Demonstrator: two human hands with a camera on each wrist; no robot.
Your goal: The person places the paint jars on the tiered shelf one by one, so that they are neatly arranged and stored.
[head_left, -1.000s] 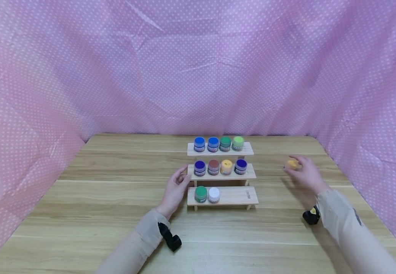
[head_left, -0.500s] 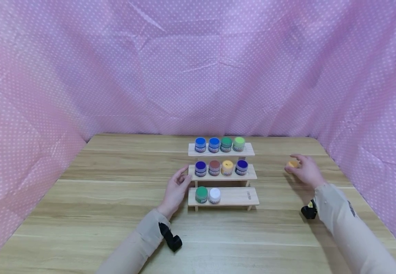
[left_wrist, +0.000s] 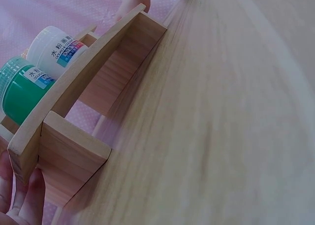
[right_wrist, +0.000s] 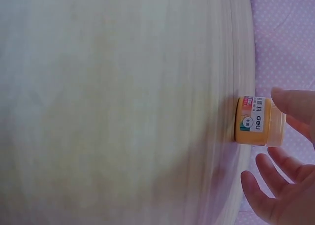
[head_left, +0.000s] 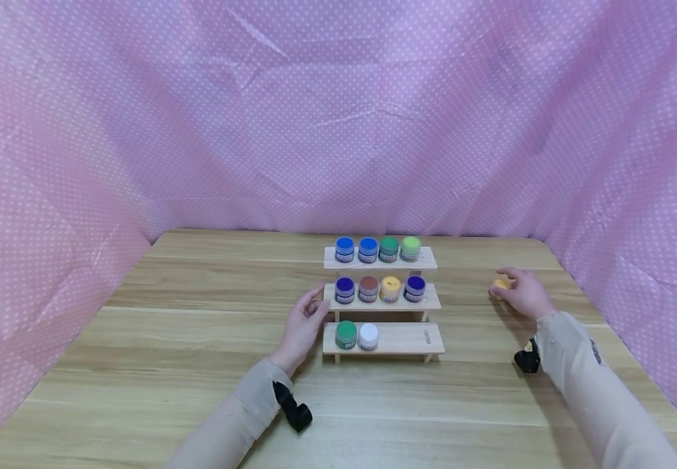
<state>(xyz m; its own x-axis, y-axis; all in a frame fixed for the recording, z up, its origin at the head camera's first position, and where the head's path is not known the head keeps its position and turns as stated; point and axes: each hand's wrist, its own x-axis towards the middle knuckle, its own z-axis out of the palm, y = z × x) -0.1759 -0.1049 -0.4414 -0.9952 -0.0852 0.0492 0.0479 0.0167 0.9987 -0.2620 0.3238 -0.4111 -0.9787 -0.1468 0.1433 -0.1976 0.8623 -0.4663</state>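
Observation:
At the left end of a three-tier wooden stand (head_left: 403, 339), my left hand (head_left: 300, 329) holds the middle shelf's edge with bent fingers. The left wrist view shows its fingertips (left_wrist: 33, 198) close to the stand, partly hidden. My right hand (head_left: 525, 294) is off to the right, thumb and index finger at either side of the lid of an orange paint jar (right_wrist: 253, 121). That jar stands upright on the table. On the lowest shelf sit a green paint jar (head_left: 346, 334) and a white paint jar (head_left: 368, 336), both at the left.
Blue paint jars (head_left: 344, 249), a green one (head_left: 388, 249) and a light green one (head_left: 411, 249) line the top shelf. Purple (head_left: 345, 290), brown (head_left: 368, 288) and yellow-orange jars (head_left: 390, 288) stand on the middle shelf. Pink dotted cloth (head_left: 338, 130) hangs behind the wooden table (head_left: 198, 312).
My right hand has lowered the orange paint jar slightly onto the table. The left hand keeps its place at the stand; the head view has shifted a little.

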